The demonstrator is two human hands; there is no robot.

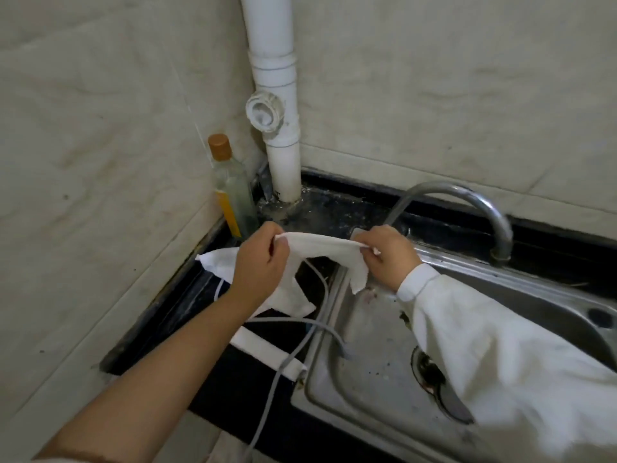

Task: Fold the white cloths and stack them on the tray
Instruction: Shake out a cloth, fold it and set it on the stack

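Note:
A white cloth (pixel 325 249) hangs stretched between my two hands above the black counter and the sink's left rim. My left hand (pixel 262 265) pinches its left end and my right hand (pixel 389 257) pinches its right end, whose corner droops down. More white cloth (pixel 220 262) lies on the counter behind my left hand, and a loose flap (pixel 290 302) shows under my wrist. A folded white strip (pixel 267 354) lies on the counter nearer to me. I see no tray.
A steel sink (pixel 374 372) with a drain (pixel 429 372) fills the right side, with a curved tap (pixel 480 208) behind it. A glass bottle (pixel 230 188) and a white pipe (pixel 277 111) stand in the corner. A grey cable (pixel 293 355) crosses the counter.

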